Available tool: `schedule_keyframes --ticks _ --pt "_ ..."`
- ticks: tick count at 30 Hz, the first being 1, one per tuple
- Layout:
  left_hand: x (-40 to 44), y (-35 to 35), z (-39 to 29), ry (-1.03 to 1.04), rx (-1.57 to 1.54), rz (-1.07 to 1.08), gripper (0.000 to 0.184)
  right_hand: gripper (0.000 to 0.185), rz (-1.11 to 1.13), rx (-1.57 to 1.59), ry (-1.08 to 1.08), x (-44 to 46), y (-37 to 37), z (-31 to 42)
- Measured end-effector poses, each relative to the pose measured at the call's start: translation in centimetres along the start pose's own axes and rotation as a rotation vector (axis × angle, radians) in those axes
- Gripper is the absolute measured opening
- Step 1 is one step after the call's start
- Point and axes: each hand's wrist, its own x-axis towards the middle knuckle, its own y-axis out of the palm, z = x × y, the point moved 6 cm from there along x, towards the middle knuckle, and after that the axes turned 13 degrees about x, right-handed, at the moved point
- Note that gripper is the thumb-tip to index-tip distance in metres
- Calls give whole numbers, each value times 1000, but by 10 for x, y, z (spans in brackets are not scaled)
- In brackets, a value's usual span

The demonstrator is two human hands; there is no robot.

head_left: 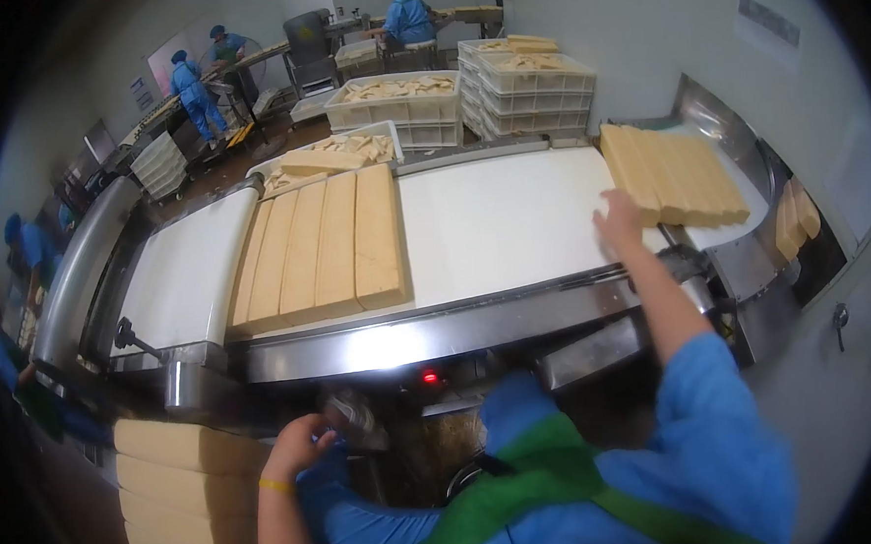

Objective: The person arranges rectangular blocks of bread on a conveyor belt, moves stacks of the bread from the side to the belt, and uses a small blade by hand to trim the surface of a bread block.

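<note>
My right hand (618,221) reaches over the white conveyor belt (502,219), fingers apart and holding nothing. It is just left of a row of long pale-yellow loaves (672,176) lying side by side at the belt's right end. My left hand (302,446) is low in front of the conveyor, by my knee, loosely curled with a gap between thumb and fingers and nothing visible in it. A shiny, blurred item (355,419) is just beyond it. To its left stands a stack of similar loaves (166,483). Another row of loaves (321,244) lies on the belt's left half.
A steel rail (439,336) runs along the conveyor's front, with a knob (129,335) at left. Behind are white crates (535,94) and a bin of broken pieces (397,92). Co-workers in blue (407,17) work at the back and far left.
</note>
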Motion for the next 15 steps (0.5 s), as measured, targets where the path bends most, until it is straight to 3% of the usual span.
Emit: schedule_keyframes --ticks 3,6,9,12,15 --pt "12 -24 -32 172 55 -263 21 53 116 -284 228 33 -1 -73" --pt "42 -48 -65 225 117 -478 20 59 147 -360 238 36 2 -126" --pt "76 -70 -98 304 206 -740 28 59 124 -252 158 22 -18 -123" --pt "121 -80 -114 278 311 -699 45 61 171 -149 90 4 -53 -127" --pt "158 -74 -111 219 470 -685 55 62 236 -131 158 0 -70 -129"
